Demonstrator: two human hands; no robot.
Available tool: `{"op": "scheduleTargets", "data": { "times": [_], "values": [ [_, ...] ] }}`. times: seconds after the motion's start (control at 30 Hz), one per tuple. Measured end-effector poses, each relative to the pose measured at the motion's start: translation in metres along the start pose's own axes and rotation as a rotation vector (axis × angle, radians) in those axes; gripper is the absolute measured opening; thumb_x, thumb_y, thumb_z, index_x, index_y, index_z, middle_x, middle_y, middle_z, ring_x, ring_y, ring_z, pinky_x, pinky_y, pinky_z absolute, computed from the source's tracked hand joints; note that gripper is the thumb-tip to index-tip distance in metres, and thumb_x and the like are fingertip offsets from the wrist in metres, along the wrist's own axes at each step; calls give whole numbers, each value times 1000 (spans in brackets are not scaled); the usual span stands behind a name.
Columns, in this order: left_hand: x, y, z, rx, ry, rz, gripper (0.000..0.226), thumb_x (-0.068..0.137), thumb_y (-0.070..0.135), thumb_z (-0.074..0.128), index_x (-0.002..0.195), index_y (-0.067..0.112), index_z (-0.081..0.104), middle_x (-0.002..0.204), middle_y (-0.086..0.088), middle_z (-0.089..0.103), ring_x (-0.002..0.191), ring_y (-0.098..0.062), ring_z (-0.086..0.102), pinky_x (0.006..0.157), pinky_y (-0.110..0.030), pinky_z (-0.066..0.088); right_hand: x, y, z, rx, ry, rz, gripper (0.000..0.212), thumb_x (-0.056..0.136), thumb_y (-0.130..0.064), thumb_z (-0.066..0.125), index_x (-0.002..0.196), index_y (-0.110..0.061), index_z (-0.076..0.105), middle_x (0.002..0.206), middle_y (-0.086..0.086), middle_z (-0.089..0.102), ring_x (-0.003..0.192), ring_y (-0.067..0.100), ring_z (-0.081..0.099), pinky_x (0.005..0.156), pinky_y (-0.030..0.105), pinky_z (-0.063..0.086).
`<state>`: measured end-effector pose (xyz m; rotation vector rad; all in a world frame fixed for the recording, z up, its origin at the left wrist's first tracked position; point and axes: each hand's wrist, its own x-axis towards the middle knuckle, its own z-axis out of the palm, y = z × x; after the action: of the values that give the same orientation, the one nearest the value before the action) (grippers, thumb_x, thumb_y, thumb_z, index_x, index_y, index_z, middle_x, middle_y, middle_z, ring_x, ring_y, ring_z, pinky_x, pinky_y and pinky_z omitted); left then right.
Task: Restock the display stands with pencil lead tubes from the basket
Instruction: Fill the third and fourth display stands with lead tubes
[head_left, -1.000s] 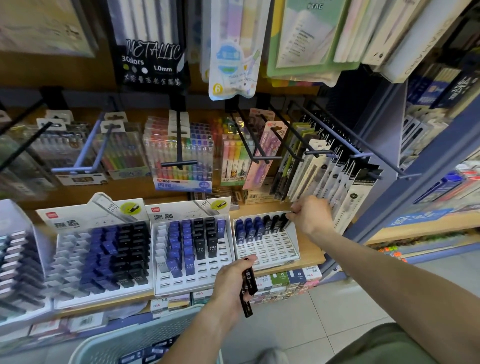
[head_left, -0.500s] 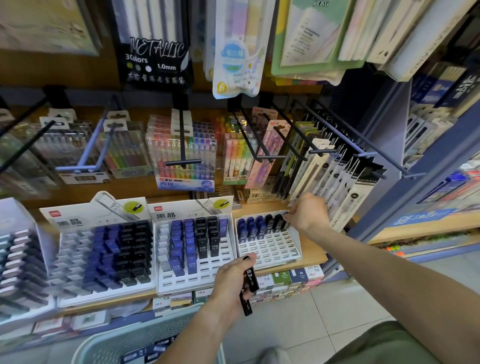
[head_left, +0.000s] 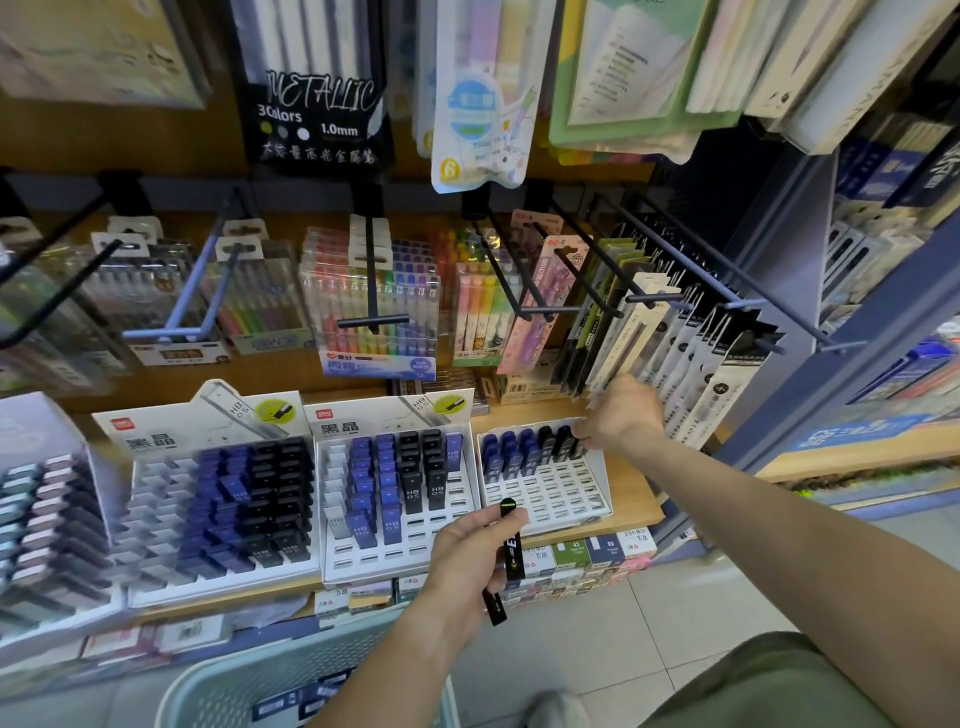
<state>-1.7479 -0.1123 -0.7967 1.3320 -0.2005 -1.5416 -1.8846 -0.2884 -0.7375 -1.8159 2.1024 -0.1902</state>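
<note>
Left hand (head_left: 467, 558), lower centre of frame, grips a small bunch of black lead tubes (head_left: 509, 556): thumb across the front, fingers curled behind, tubes roughly upright and slightly fanned. One round cap sticks out above the thumb, another tube's end pokes out below the palm, white lettering visible on the side. Exact count unclear, at least two. That hand hovers just in front of the shelf edge, between the middle stand (head_left: 397, 499) and the right stand (head_left: 545, 478), touching neither. Right hand (head_left: 621, 415), centre right, reaches over the back right corner of the right stand; fingertips pinch at a black tube (head_left: 574, 444) at the right end of the top row. Whether it's fully seated in the slot can't be told, the fingers cover it. Right stand: only the top rows filled, blue tubes left, black right, lower slots showing bare white grid. Middle stand: blue and black columns, partly filled, leftmost columns mostly bare. Left stand (head_left: 213, 514): largely full of blue and black, tilted toward the camera. Pale green perforated basket (head_left: 218, 691) at bottom centre-left, more packaged tubes lying in it. Behind the stands, hooks carry gel pen and highlighter packs (head_left: 371, 301); boxed pen cards (head_left: 696, 358) hang just right of the right hand.
</note>
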Motion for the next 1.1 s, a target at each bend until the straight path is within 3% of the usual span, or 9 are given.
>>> {"op": "scheduleTargets", "data": {
  "times": [0.1, 0.2, 0.37, 0.53, 0.7, 0.8, 0.9, 0.97, 1.1],
  "values": [
    [-1, 1, 0, 4, 11, -2, 31, 79, 18, 87, 106, 14, 73, 78, 2, 77, 65, -12, 58, 43, -21, 35, 1, 3, 1, 4, -2, 11, 30, 69, -14, 89, 80, -12, 61, 80, 4, 67, 81, 23, 67, 64, 28, 54],
    [-2, 1, 2, -4, 3, -3, 31, 78, 18, 88, 106, 14, 73, 86, -1, 75, 68, -13, 58, 42, -20, 38, 2, 10, 6, 8, -11, 10, 31, 73, -20, 87, 75, -18, 56, 84, 2, 67, 82, 23, 67, 65, 28, 50],
    [-2, 0, 1, 1, 6, -4, 33, 75, 21, 90, 104, 14, 74, 73, 4, 76, 56, -8, 57, 44, -20, 36, 6, 15, 15, 79, -1, -36, 21, 82, -28, 82, 96, -15, 73, 87, 3, 72, 84, 21, 69, 71, 26, 51],
    [-6, 1, 1, -15, 17, 13, 35, 76, 18, 89, 106, 10, 73, 77, 0, 77, 45, -4, 62, 39, -18, 40, 7, 26, 21, 160, 4, -20, 19, 88, -29, 75, 92, -10, 75, 86, 5, 73, 80, 20, 69, 72, 28, 56],
    [-10, 1, -1, -98, 21, 17, 36, 73, 21, 91, 105, 16, 77, 95, -1, 77, 73, -14, 57, 62, -29, 43, -5, 29, 16, 159, 11, -5, 19, 90, -25, 74, 82, -8, 75, 83, 8, 74, 80, 22, 70, 81, 37, 60],
    [-12, 2, -2, -138, 26, -10, 29, 76, 18, 89, 104, 17, 78, 98, 0, 77, 75, -12, 57, 65, -30, 44, -22, 20, 8, 309, -129, 46, 15, 88, -17, 75, 86, -2, 73, 80, 13, 76, 79, 26, 75, 79, 43, 63],
    [-10, 1, -4, -164, 35, -32, 25, 80, 10, 84, 104, 13, 80, 80, 0, 76, 59, -13, 55, 51, -25, 40, -59, 0, -2, 479, -463, 21, 26, 84, -25, 82, 94, -3, 73, 78, 9, 77, 73, 20, 76, 68, 30, 62],
    [-9, 0, -3, -169, 24, -32, 22, 84, 6, 79, 105, 12, 80, 77, -3, 72, 54, -12, 51, 46, -24, 36, -78, -11, -3, 532, -652, -66, 29, 80, -23, 85, 99, -5, 74, 87, 10, 78, 78, 19, 76, 70, 27, 60],
    [-15, 1, 0, -153, -12, -3, 21, 88, 5, 74, 105, 14, 80, 82, -5, 74, 58, -11, 56, 53, -25, 38, -81, -11, -3, 568, -637, -120, 23, 80, 2, 80, 101, 1, 71, 90, 17, 76, 79, 23, 75, 75, 28, 62]
  ]
}}
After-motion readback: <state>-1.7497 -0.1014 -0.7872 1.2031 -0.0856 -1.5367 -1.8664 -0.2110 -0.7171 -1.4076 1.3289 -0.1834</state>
